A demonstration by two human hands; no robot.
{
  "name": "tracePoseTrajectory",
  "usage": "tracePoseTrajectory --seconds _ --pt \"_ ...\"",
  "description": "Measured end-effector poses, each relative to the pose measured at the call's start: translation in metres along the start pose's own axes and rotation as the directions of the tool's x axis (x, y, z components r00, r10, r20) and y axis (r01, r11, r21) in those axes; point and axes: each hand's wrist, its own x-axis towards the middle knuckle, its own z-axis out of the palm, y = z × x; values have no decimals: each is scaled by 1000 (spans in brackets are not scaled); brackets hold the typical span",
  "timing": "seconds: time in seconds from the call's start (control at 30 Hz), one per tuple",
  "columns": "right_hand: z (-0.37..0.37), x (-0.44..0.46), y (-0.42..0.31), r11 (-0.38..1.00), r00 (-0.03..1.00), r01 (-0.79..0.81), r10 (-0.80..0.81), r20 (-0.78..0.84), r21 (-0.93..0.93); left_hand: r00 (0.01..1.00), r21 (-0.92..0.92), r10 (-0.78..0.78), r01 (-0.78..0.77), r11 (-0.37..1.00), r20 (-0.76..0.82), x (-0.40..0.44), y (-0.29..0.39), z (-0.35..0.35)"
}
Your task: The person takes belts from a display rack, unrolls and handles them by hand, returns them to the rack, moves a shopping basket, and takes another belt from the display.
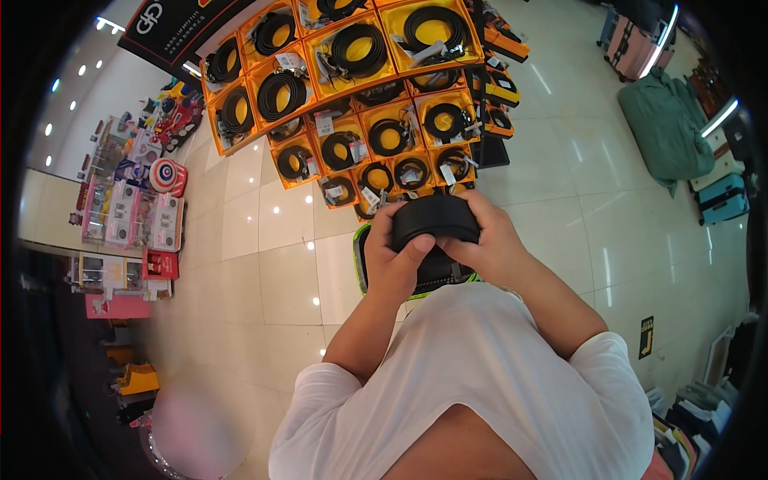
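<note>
While the person (480, 360) stood before the orange display (376, 82) — its coiled black belts (340, 50) filling the upper centre of the frame — I saw the left hand (390, 260) and right hand (490, 236) clamped together on one black roll (436, 216) at the frame's centre, one at each end. A green-rimmed container (358, 260) showed beneath them. Correct handling, in my judgement, called for even pressure from both sides, thumbs (419, 246) braced on the near edge, so that no outer turn sprang loose.
</note>
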Motion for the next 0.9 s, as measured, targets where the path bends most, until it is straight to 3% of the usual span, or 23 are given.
tracePoseTrajectory --seconds 0.1,0.17,0.3,0.37,0.4,0.47,0.6,0.9 --pt "-3 0 1 993 996 -84 87 38 -81 1000 -33 -17 17 999 15 1 -3 -2" --pt "-4 1 4 988 1000 -2 4 9 -156 998 115 -17 10 993 61 2 4 -2" --pt "-8 3 6 971 999 46 -40 30 -234 993 143 -21 5 990 115 7 19 -2" --pt "-9 3 6 941 990 134 -112 87 -310 982 332 26 -88 939 187 10 19 -7" --pt "-9 3 8 941 990 134 -113 87 -310 982 332 26 -88 939 187 11 23 -8" --pt "-8 3 12 895 968 250 -219 124 -370 955 535 -113 -54 843 276 12 32 -6" --pt "-10 3 10 895 968 249 -214 134 -370 960 531 -72 -85 843 269 11 24 -7" --pt "-11 3 9 892 967 247 -198 162 -378 967 387 -137 44 921 215 10 26 -7"
